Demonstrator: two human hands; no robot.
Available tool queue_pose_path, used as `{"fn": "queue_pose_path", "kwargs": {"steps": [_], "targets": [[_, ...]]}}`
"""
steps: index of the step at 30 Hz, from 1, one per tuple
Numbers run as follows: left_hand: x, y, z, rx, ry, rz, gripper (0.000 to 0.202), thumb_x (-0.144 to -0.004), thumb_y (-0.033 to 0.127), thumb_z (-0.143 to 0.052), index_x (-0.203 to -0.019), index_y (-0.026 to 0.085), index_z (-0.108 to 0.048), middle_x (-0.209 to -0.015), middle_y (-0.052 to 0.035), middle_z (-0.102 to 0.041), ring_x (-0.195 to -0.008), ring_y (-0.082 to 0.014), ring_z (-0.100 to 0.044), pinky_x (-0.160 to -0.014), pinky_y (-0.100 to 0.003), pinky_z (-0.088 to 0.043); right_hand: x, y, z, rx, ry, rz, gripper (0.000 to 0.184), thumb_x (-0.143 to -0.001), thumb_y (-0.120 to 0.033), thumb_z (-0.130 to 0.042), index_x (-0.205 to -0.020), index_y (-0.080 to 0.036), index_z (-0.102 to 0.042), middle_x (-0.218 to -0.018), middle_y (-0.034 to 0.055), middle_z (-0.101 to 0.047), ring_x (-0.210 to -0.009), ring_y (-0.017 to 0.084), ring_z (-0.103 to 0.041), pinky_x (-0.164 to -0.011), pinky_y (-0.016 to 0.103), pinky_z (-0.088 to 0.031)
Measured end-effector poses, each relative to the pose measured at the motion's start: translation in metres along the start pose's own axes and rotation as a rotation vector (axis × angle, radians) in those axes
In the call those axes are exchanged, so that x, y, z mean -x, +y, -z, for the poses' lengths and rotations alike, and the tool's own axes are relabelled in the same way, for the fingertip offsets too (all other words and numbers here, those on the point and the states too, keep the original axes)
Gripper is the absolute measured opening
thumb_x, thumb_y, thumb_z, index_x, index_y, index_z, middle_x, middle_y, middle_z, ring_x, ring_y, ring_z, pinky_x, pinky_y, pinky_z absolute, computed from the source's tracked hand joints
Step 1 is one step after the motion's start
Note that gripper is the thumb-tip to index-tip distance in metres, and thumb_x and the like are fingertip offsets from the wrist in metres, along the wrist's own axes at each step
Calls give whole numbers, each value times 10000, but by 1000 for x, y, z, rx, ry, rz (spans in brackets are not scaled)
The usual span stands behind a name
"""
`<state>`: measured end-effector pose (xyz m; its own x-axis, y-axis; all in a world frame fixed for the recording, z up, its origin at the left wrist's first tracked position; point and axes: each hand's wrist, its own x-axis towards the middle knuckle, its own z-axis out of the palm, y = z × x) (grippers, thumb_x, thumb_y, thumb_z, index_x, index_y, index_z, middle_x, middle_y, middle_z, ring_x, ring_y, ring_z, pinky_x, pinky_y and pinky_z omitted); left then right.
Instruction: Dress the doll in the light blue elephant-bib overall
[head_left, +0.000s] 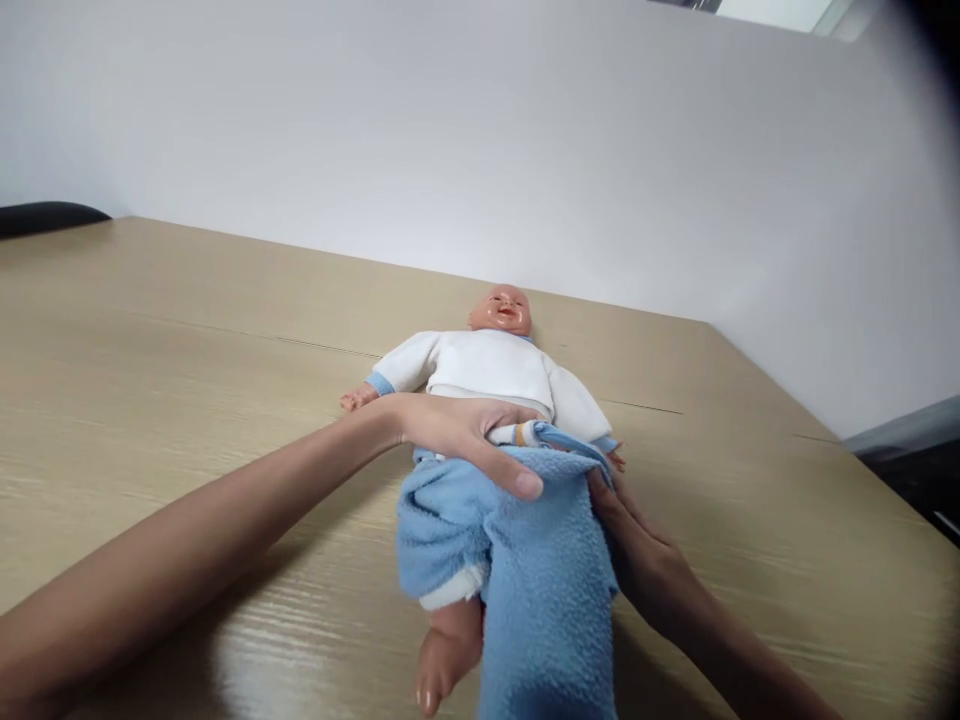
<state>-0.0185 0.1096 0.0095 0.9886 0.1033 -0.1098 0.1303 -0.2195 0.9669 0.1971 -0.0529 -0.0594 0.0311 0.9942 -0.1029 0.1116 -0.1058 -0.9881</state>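
Observation:
A baby doll (501, 312) lies on its back, head away from me, in a white long-sleeved top (487, 365) with blue cuffs. Light blue fleecy doll trousers (551, 570) cover its lower body. One trouser leg is bunched up with a bare foot sticking out; the other hangs long and flat towards me, hiding that foot. My left hand (472, 430) lies across the doll's waist, its thumb on the front of the trousers and its fingers at the waistband. At the other side of the waistband, my right hand (630, 520) grips the cloth, its fingers partly hidden behind it.
The doll rests on a light wooden table (225, 320), which runs back to a pale wall (450, 150). A dark rounded object (52, 216) shows past the table's left edge. Something dark (915, 470) stands beyond the right edge.

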Motion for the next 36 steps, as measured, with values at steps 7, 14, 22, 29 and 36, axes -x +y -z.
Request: {"fn": "queue_pose_path", "kwargs": {"steps": [7,14,22,29,36], "targets": [[5,2,4,-147,6,85,592,-784,469,-887,-1284,227,-684,-1232,-50,-758,-1195,-306,-701,-1020,-389,-566,2,-26,21,198,-503,-169,563,-864,-696,-718,-1204,-248,-755,-1135,65,-732,-1097,299,-667,-939,397,-571],[5,6,-2,-30,-270,23,310,-857,398,-839,-1056,169,-775,-1105,-50,-809,-1040,-260,-748,-947,-315,-603,5,-21,28,-35,-439,-171,511,-811,-662,-801,-1060,-217,-775,-945,34,-679,-862,190,-625,-743,276,-534],[-2,3,-9,55,-150,-91,290,-1009,389,-649,-1143,147,-736,-1195,-76,-776,-1160,-257,-714,-1070,-348,-555,7,-30,24,-115,-641,-199,604,-853,-688,-744,-1245,-228,-755,-1060,65,-769,-1070,256,-712,-922,335,-559],[-4,2,-13,174,-366,-22,330,-815,303,-872,-1088,157,-758,-1070,-38,-803,-1060,-254,-746,-991,-318,-597,19,-23,28,-209,-539,-118,597,-678,-566,-916,-1129,-199,-781,-886,59,-766,-935,268,-743,-761,311,-586],[-2,-5,-12,236,-302,-52,282,-829,318,-859,-1035,140,-786,-1059,-70,-816,-1027,-266,-762,-971,-338,-618,14,-18,15,-426,-394,-218,365,-845,-522,-842,-1105,-270,-800,-862,2,-747,-782,132,-691,-734,215,-536]]}}
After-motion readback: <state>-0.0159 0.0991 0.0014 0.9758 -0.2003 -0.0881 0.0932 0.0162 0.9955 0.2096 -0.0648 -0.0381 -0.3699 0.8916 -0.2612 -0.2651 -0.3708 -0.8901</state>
